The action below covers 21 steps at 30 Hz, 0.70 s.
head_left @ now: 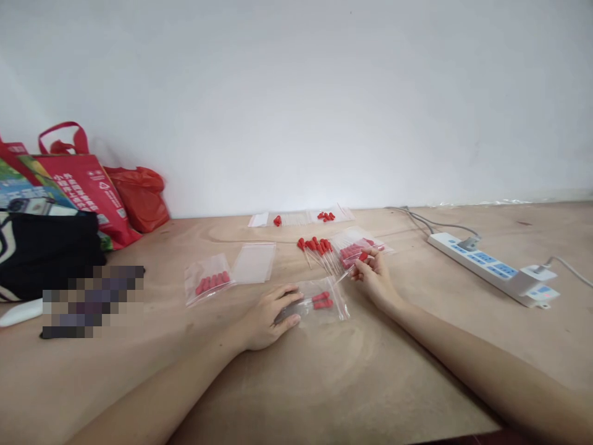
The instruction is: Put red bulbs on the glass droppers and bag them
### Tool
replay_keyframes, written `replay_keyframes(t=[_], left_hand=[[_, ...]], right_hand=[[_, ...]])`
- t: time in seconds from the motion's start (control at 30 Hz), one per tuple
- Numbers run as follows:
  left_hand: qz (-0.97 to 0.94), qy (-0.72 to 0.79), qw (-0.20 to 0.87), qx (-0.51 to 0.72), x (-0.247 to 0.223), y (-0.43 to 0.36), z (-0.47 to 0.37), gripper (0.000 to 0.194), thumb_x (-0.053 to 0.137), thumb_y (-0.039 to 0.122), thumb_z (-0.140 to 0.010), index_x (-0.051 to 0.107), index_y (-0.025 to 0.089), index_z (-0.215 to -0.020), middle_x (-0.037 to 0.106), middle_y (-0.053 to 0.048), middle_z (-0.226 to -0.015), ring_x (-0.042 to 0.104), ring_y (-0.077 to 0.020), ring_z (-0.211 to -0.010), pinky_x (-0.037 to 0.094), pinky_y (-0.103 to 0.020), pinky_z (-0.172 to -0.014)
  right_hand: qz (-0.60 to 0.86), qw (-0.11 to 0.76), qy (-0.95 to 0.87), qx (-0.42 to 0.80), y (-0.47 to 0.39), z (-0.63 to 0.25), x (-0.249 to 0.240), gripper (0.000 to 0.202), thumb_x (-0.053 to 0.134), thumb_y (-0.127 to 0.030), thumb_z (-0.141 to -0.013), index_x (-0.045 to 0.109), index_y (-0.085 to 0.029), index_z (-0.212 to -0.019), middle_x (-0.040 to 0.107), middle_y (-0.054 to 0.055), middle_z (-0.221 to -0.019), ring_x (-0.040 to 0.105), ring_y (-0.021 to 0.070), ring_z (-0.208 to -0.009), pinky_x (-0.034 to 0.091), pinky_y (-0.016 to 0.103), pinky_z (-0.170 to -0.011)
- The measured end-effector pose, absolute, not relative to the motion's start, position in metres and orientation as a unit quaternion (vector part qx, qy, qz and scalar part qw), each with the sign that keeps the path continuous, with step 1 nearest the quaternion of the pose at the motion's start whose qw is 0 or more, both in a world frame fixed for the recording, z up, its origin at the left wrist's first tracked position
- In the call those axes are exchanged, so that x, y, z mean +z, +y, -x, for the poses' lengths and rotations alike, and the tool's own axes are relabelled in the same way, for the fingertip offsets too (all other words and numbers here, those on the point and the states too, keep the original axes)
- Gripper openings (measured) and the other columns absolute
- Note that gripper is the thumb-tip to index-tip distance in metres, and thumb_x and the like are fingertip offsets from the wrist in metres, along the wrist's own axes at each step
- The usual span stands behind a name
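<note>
My left hand (273, 315) lies with its fingers spread on a clear zip bag (331, 312) that has two red-bulbed droppers (323, 300) inside. To the right, the fingers of my right hand (373, 278) pinch a red-bulbed dropper (363, 256), its clear stem pointing down and left toward the bag's mouth. Just left of that hand is a pile of loose droppers (317, 246). Behind it, a bag with several red bulbs (353, 250) lies partly covered by the fingers. A filled bag (213, 281) and a stack of flat clear bags (254, 262) sit at the left.
Along the wall lie more bagged droppers (327, 216). A white power strip (486, 266) with plugs and cables stands at the right. At the left are a red shopping bag (92, 191), a red plastic bag (141, 198), a black bag (50, 253) and a pixelated object (92, 303).
</note>
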<state>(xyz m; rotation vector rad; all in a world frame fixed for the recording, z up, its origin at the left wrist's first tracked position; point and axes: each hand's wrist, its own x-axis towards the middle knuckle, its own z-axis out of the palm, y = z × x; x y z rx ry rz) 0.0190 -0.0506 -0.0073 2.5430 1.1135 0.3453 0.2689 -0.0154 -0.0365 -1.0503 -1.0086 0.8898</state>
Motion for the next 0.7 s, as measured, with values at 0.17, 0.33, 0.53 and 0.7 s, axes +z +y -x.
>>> replay_keyframes(t=[0.17,0.33,0.53,0.7], left_hand=[[-0.890,0.402,0.173,0.127,-0.008,-0.051,-0.018,0.045,0.043,0.034,-0.083,0.038,0.019,-0.125,0.040,-0.008,-0.131,0.037,-0.0223,-0.119,0.032,-0.039,-0.099],[-0.890,0.403,0.171,0.130,-0.010,-0.050,-0.017,0.048,0.043,0.036,-0.084,0.033,0.021,-0.128,0.039,-0.007,-0.132,0.036,-0.0226,-0.120,0.031,-0.040,-0.099],[-0.889,0.401,0.171,0.138,-0.008,-0.051,-0.019,0.046,0.044,0.034,-0.083,0.035,0.020,-0.127,0.040,-0.007,-0.131,0.038,-0.0223,-0.119,0.032,-0.038,-0.099],[-0.890,0.401,0.165,0.138,-0.008,-0.051,-0.020,0.046,0.044,0.033,-0.083,0.035,0.019,-0.126,0.041,-0.008,-0.130,0.038,-0.0218,-0.118,0.032,-0.038,-0.099]], right_hand=[[0.442,0.637,-0.425,0.468,-0.021,-0.253,-0.037,0.030,0.055,-0.038,-0.066,0.034,-0.024,-0.084,0.049,-0.007,-0.064,0.056,0.0113,-0.052,0.048,0.028,-0.052],[0.450,0.560,-0.484,0.500,-0.032,-0.247,-0.038,0.036,0.061,-0.041,-0.062,0.035,-0.023,-0.080,0.052,-0.006,-0.060,0.055,0.0112,-0.048,0.046,0.026,-0.047],[0.477,0.493,-0.576,0.444,-0.030,-0.250,-0.046,0.029,0.064,-0.040,-0.061,0.047,-0.019,-0.072,0.051,-0.005,-0.056,0.047,0.0084,-0.045,0.038,0.021,-0.043],[0.520,0.465,-0.645,0.312,-0.026,-0.250,-0.049,0.018,0.061,-0.035,-0.067,0.061,-0.017,-0.073,0.055,0.002,-0.075,0.050,0.0108,-0.058,0.042,0.025,-0.054]])
